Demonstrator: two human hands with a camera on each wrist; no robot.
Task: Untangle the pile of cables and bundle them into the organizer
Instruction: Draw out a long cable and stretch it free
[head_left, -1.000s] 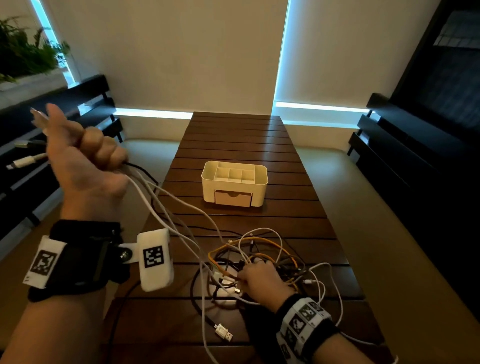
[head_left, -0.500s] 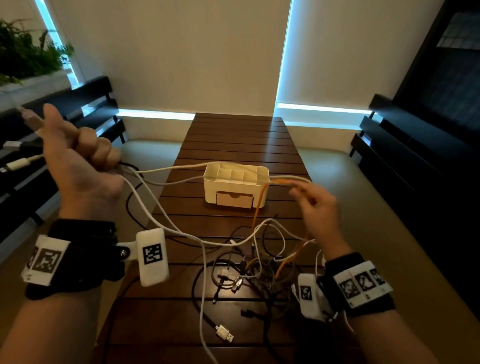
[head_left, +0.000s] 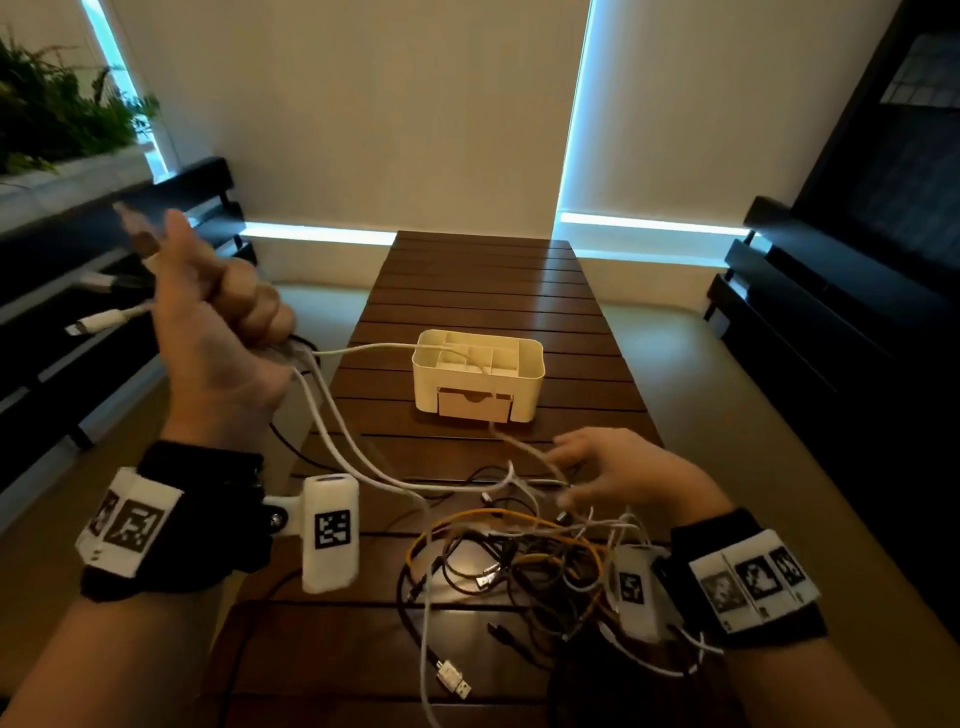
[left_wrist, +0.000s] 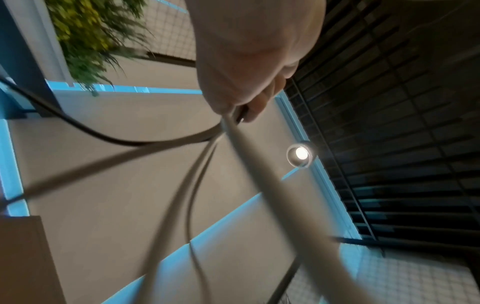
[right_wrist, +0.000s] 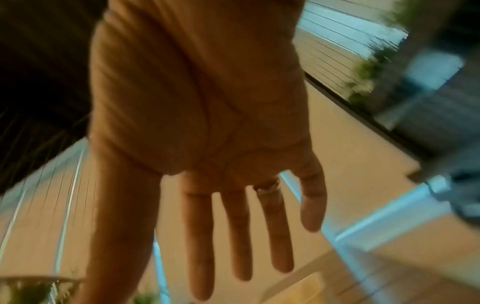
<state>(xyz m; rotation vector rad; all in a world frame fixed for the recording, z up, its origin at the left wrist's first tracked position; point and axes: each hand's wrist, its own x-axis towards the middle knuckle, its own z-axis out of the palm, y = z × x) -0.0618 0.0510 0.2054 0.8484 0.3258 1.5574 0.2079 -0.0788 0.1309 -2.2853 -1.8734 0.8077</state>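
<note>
Fingers of the left hand curl into a raised fist off the left edge of the dark slatted wooden table, thumb up, gripping a bunch of white and black cables whose plug ends stick out behind the fist. The right hand hovers low over the table's near half with fingers straight and spread, holding nothing; its fingertips are motion-blurred, so any contact with the strands below cannot be told. The tangled pile of orange, black and white cables lies near the table's near edge, partly hidden by the right wrist. The cream plastic compartment organizer with a small drawer stands mid-table, one white cable draped across it.
</note>
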